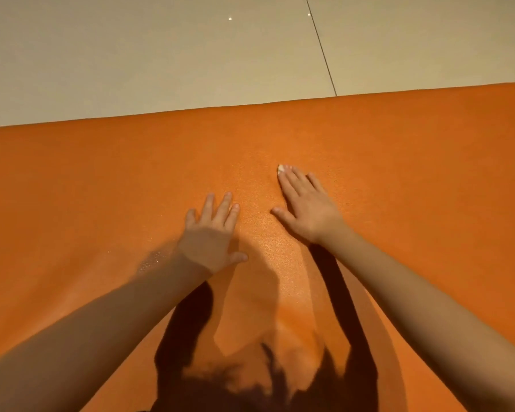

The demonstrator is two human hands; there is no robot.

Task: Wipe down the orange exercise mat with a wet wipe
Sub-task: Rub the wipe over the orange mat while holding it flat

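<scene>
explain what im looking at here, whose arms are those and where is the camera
There is no machine here: the arms are a person's own, and the single picture comes from a camera worn on their head, looking forward and down. An orange exercise mat lies on a pale tiled floor. The left hand rests flat on the mat and holds nothing. The right hand lies flat too, pressing a white wet wipe under its straight fingers; only a small bit peeks out past them. The dark shape below is their shadow.

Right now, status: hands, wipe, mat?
Left hand flat on orange mat, holding nothing. Right hand flat, pressing wet wipe onto mat. No obstruction seen; tiled floor beyond far edge.
</scene>
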